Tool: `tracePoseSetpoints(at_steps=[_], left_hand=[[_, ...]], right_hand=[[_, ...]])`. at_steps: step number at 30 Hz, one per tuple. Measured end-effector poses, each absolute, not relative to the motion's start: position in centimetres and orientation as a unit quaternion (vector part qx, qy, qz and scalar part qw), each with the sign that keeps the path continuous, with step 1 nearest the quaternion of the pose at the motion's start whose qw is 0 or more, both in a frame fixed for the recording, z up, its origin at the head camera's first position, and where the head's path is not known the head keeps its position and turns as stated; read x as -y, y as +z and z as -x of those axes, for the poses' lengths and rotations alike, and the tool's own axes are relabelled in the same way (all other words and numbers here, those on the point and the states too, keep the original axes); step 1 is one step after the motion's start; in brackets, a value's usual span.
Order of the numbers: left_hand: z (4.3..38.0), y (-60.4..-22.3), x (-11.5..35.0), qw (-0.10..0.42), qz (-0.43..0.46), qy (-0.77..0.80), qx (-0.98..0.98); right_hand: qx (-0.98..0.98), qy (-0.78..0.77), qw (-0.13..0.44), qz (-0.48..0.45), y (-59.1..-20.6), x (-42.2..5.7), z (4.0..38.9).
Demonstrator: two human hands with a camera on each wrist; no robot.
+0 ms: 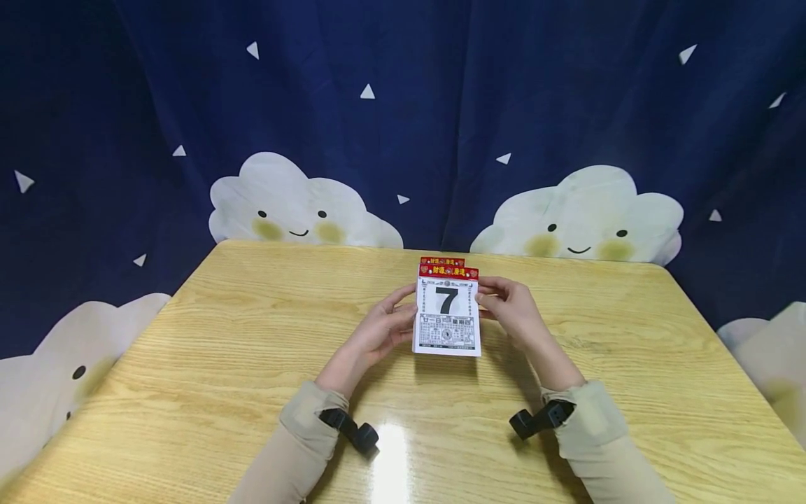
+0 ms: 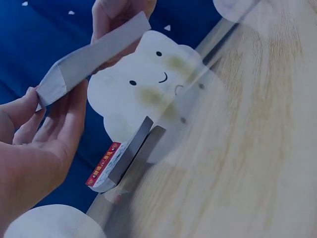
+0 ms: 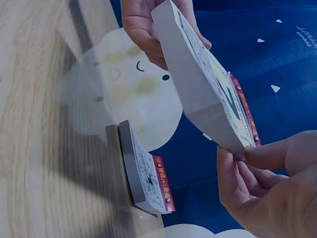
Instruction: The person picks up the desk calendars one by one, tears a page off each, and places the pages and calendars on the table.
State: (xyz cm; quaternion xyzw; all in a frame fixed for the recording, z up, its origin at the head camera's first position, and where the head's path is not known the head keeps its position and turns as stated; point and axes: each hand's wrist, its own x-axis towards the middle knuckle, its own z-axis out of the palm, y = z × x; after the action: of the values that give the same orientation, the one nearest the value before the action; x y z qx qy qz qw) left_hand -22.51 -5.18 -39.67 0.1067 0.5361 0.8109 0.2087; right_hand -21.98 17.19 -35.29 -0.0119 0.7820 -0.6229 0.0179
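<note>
A tear-off calendar (image 1: 447, 302) with a red header and a large black 7 is held up over the table, its printed face toward me. My left hand (image 1: 380, 327) grips its left edge between thumb and fingers. On the opposite edge, my right hand (image 1: 518, 313) pinches it, thumb in front and fingers behind. A second, similar calendar stands behind on the table; only its red header (image 1: 443, 261) shows in the head view. Both wrist views show more of this second calendar (image 2: 119, 161), and the thick page block of the held calendar (image 3: 193, 89).
The wooden table (image 1: 220, 364) extends to both sides of the hands. Behind it hangs a dark blue curtain (image 1: 415, 126) with smiling white clouds and small triangles. A black wrist camera (image 1: 352, 428) is strapped over each sleeve.
</note>
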Motion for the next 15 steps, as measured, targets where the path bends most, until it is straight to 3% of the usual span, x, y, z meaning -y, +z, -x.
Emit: tracePoseSetpoints(at_steps=[8, 15], left_hand=[[22.6, -39.9, 5.3, 0.225, -0.116, 0.828, -0.5], [22.6, -40.0, 5.4, 0.215, -0.109, 0.835, -0.495]], right_hand=[[-0.82, -0.571, -0.025, 0.031, -35.2, -16.9, 21.6], [-0.895, -0.366, -0.211, 0.144, -35.1, -16.6, 20.9]])
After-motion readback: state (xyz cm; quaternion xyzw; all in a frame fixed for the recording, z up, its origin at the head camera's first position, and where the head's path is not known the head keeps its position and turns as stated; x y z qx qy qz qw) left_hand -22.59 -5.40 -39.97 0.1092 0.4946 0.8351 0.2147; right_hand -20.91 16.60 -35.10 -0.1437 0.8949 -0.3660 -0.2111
